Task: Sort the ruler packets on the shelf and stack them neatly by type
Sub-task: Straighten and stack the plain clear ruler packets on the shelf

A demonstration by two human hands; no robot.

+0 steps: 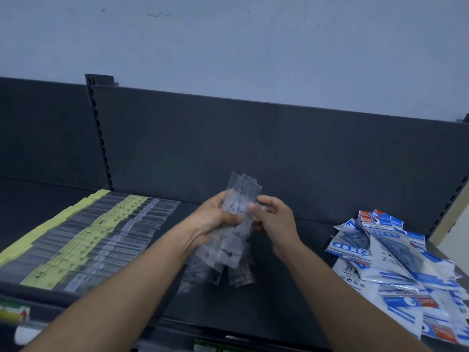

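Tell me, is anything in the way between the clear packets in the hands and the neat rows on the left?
Nothing visible. The bundle of clear plastic ruler packets is held above bare dark shelf beside the overlapping rows of yellow-labelled packets.

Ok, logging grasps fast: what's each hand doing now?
Left hand: closed on the clear packet bundle.
Right hand: closed on the same bundle.
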